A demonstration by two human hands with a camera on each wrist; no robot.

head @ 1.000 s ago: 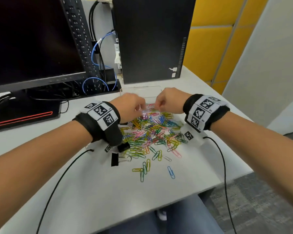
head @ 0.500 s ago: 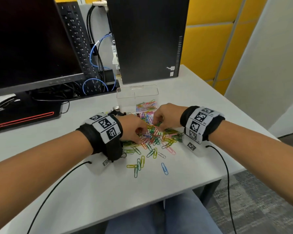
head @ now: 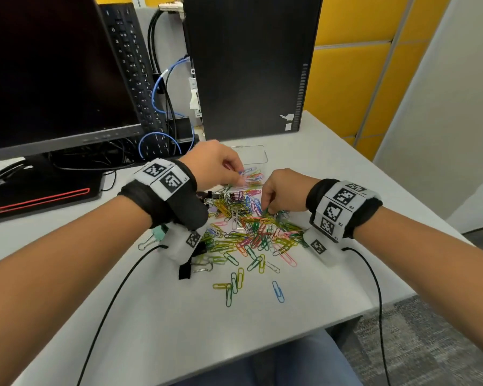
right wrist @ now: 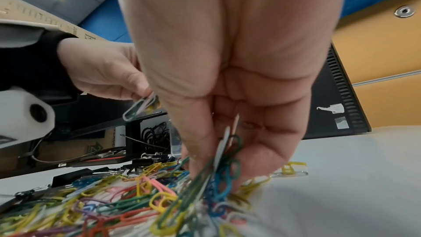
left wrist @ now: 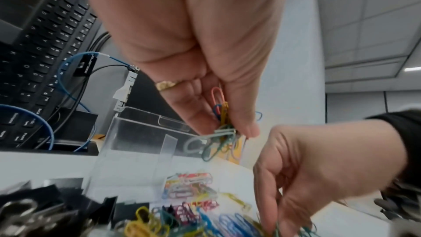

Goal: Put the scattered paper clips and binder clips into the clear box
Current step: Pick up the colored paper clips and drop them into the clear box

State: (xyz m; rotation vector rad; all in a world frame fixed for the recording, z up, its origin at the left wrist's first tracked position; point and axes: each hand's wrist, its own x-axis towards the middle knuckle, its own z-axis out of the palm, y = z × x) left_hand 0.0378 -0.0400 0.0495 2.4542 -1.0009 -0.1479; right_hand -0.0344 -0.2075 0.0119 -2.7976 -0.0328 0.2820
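Note:
A heap of coloured paper clips (head: 251, 229) lies on the white desk, with black binder clips (head: 187, 270) at its left edge. The clear box (head: 258, 156) stands behind the heap and holds some clips. My left hand (head: 236, 174) hovers over the box's near rim and pinches a bunch of paper clips (left wrist: 224, 131) between thumb and fingers. My right hand (head: 267, 208) reaches down into the heap, its fingers pinching a tangle of green and blue clips (right wrist: 218, 172).
A monitor (head: 48, 73) and an upright keyboard (head: 134, 73) stand at the back left, a black computer tower (head: 251, 62) right behind the box. Cables (head: 162, 140) lie between them. Stray clips (head: 278, 291) lie toward the desk's front edge (head: 346, 319).
My left hand has risen from the heap with a bunch of clips and moved back over the box. My right hand stays low in the heap, gathering clips.

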